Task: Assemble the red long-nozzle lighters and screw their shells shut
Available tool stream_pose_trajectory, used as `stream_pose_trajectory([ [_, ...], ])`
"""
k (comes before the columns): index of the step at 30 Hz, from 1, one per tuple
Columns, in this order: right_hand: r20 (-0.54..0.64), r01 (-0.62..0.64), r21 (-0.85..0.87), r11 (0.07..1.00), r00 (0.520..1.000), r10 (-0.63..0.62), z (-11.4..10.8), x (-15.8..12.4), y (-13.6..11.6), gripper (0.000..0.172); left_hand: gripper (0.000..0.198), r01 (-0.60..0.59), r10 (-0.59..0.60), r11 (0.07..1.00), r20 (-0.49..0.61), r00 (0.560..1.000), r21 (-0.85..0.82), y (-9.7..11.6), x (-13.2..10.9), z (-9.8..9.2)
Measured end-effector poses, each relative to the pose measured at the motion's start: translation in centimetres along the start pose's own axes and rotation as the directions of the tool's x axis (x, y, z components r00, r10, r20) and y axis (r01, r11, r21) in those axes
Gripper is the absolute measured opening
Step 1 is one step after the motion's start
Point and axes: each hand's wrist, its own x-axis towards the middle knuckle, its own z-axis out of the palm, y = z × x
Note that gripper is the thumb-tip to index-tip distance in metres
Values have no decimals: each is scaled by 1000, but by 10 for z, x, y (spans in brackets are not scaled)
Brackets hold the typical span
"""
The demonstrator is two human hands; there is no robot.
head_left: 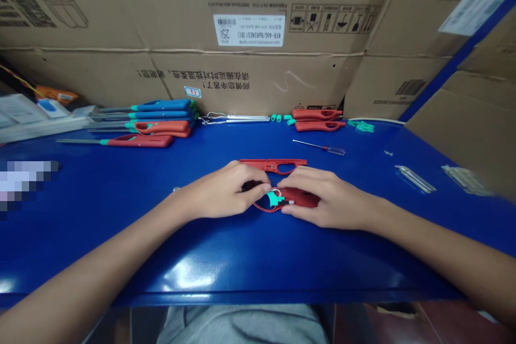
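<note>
Between my hands lies a red lighter casing half (pixel 300 197), with a green trigger (pixel 274 199) and thin white wires in its opening. My right hand (pixel 334 196) is closed around the casing's right part, thumb and fingers on opposite edges. My left hand (pixel 234 191) covers the left part, with its thumb and forefinger closed together at the wires beside the trigger. What lies under the left fingers is partly hidden. Just beyond the hands rests another red casing half (pixel 258 164), its inner side up.
Assembled long-nosed lighters (pixel 161 128) are stacked at the back left. Metal tubes (pixel 248 118), red casings (pixel 318 125) and green parts (pixel 363 126) sit along the cardboard wall (pixel 181 32). A screwdriver (pixel 332 150) and bagged metal parts (pixel 415 178) lie on the right.
</note>
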Motion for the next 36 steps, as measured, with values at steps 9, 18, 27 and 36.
stream_pose_trajectory([
  [9,-50,26,24,999,998,-24,1,1,-1,17,29,2,-2,1000,-4,1000,-22,-1,1,2],
  [18,36,85,-64,994,996,-83,-3,2,0,17,31,-56,56,998,25,998,-19,2,1,5],
  [27,299,314,-509,801,938,-177,-13,3,-27,25,31,-85,86,996,26,996,-27,4,0,7],
  [36,340,228,-435,871,937,-75,-17,6,-32,13,29,-88,88,996,50,995,-2,7,2,10],
])
